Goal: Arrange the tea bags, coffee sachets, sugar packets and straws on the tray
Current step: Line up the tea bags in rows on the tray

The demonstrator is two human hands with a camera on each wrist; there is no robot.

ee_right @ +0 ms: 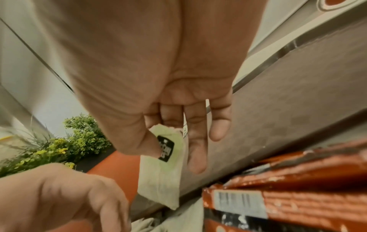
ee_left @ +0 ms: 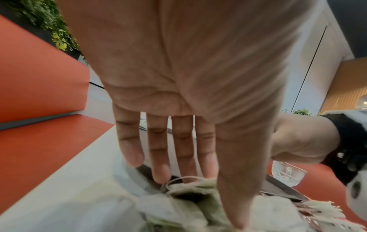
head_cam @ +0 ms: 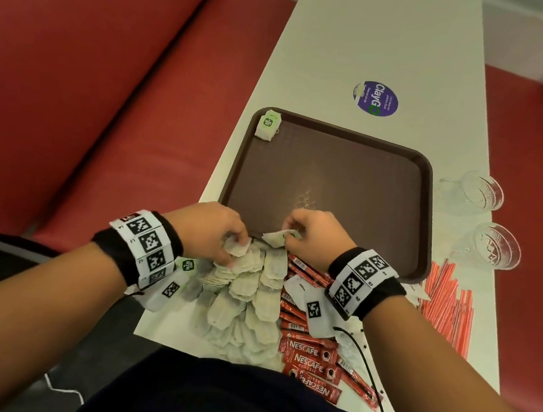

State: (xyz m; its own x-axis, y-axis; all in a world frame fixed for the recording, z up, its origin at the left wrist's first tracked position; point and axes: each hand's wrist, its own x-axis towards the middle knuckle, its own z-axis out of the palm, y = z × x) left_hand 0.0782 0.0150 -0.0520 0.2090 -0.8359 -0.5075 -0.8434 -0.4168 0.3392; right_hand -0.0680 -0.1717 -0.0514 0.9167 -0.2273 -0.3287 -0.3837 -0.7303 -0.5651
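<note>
Head view: we see a dark brown rectangular plastic tray (head_cam: 332, 179) in the centre of the frame, lying on a long off-white table (head_cam: 387, 48). One pale green paper tea bag (head_cam: 268, 125) lies in the tray's upper-left corner, partly over the rim.

Below the tray, at lower centre, a heap of off-white paper tea bags (head_cam: 248, 292) lies on the table. Just right of the heap is a pile of red Nescafe coffee sachets (head_cam: 312, 360). Further right, a bundle of red-and-white striped straws (head_cam: 447, 305) lies beside the tray's lower-right corner. We note white packets partly hidden under the right wrist; we cannot tell what they are.

The right hand (head_cam: 314, 235) is over the tray's lower rim. In the right wrist view its thumb and fingers pinch a tea bag with a green tag (ee_right: 164, 160), which hangs below the thumb.

The left hand (head_cam: 215, 229) is at the upper end of the heap. In the head view its thumb and fingertips are closed round one tea bag from the heap (head_cam: 235, 246); the left wrist view shows the fingers (ee_left: 160, 157) stretched down to the pile.

Two clear patterned glass cups (head_cam: 482, 195) stand at the right edge of the table, and a round purple sticker (head_cam: 375, 98) sits above the tray.
</note>
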